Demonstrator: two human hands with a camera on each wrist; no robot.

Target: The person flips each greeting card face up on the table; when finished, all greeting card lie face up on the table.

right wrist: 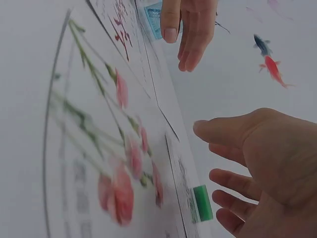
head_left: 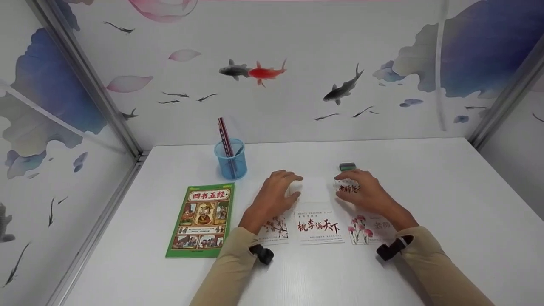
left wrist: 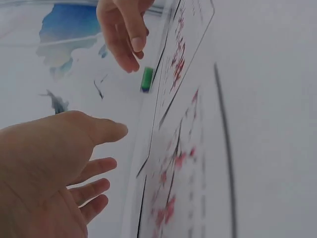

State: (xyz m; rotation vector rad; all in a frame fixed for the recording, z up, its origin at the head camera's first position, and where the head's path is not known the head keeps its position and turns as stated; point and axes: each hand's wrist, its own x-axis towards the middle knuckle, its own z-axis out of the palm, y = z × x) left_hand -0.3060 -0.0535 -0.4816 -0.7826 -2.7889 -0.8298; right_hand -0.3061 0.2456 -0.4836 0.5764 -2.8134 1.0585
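Note:
My left hand (head_left: 275, 194) hovers over the table with fingers spread and slightly bent, holding nothing. Facing it, my right hand (head_left: 364, 192) is held the same way, above a card with dark red writing (head_left: 349, 188). Between the hands lies a plain white card (head_left: 315, 190). Nearer to me are a calligraphy card (head_left: 319, 228), a blossom-branch card (head_left: 277, 229) partly behind the left wrist, and a pink carnation card (head_left: 366, 230) partly behind the right wrist. In the right wrist view, the carnation card (right wrist: 119, 148) appears close up, with a gap below the thumb.
A green-covered book (head_left: 202, 221) lies left of the left forearm. Behind it stands a blue mesh cup (head_left: 230, 163) with pencils (head_left: 225, 138). A small green and dark block (head_left: 347, 166) sits just beyond the right hand. Patterned wall panels (head_left: 297, 114) enclose the white table (head_left: 127, 255).

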